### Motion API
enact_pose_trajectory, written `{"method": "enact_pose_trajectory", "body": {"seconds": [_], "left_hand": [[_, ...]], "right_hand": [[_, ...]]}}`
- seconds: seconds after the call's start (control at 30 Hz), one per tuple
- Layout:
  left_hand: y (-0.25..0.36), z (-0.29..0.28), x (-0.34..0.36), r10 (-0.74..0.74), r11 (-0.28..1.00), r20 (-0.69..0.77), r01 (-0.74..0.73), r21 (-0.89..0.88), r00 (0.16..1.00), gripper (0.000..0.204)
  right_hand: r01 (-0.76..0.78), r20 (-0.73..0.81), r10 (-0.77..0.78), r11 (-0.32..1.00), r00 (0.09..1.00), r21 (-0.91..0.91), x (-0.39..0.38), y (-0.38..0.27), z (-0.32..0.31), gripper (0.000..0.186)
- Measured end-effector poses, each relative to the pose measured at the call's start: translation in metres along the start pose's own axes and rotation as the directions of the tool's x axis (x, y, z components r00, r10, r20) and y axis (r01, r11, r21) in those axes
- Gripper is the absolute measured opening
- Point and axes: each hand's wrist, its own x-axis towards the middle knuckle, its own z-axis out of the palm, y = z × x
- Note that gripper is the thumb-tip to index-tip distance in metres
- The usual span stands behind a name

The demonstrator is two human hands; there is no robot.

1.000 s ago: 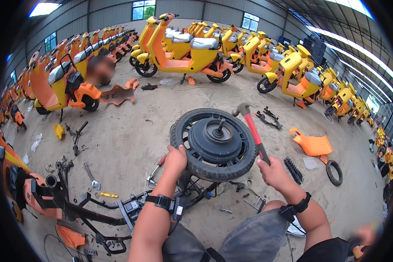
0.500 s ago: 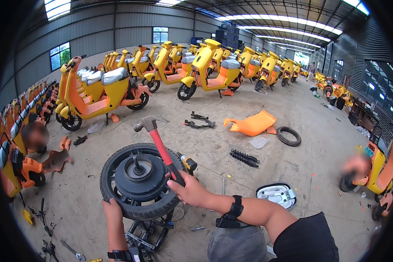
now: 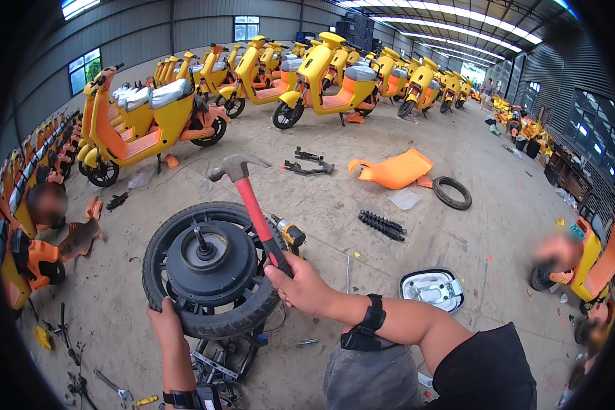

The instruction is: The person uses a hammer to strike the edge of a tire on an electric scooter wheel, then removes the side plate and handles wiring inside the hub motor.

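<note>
Concrete floor [image 3: 321, 212], right grip [image 3: 299, 283] closed round hammer [image 3: 254, 212]

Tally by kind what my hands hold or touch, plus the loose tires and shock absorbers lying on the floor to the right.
Hammer in right hand: 1
Wheel touched by left hand: 1
Loose tire: 1
Shock absorbers: 2
Total: 5

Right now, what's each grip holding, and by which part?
Right grip: hammer, by the dark end of its handle. Left grip: wheel, by the near-left edge of its tire.
</note>
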Motion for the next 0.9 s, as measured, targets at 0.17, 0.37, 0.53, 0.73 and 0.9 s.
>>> {"method": "enact_pose_trajectory", "body": {"seconds": [0.17,0.37,0.53,0.73,0.9], "left_hand": [[0.004,0.005,-0.002,-0.047,0.995,0.026,0.05,-0.089,0.999,0.059],[0.0,-0.005,0.002,-0.104,0.979,0.02,0.106,-0.177,0.994,0.057],[-0.014,0.002,0.015,-0.076,0.995,-0.027,0.074,-0.065,0.997,0.063],[-0.011,0.009,0.009,-0.03,0.999,0.023,0.03,-0.017,0.999,0.073],[-0.01,-0.011,0.01,-0.039,0.996,-0.027,0.041,0.083,0.999,0.082]], "right_hand": [[0.08,-0.017,-0.078,0.984,0.997,0.161,0.002,-0.015,-0.006,0.026],[-0.287,0.003,0.296,0.924,0.955,0.253,0.003,-0.022,-0.01,0.028],[-0.113,-0.172,0.112,0.994,0.979,0.003,0.002,-0.022,-0.009,0.026],[0.032,-0.19,-0.143,0.87,0.971,-0.493,0.013,-0.087,-0.005,0.03],[0.354,-0.185,-0.484,0.807,0.856,-0.473,0.025,-0.209,0.026,0.032]]}}
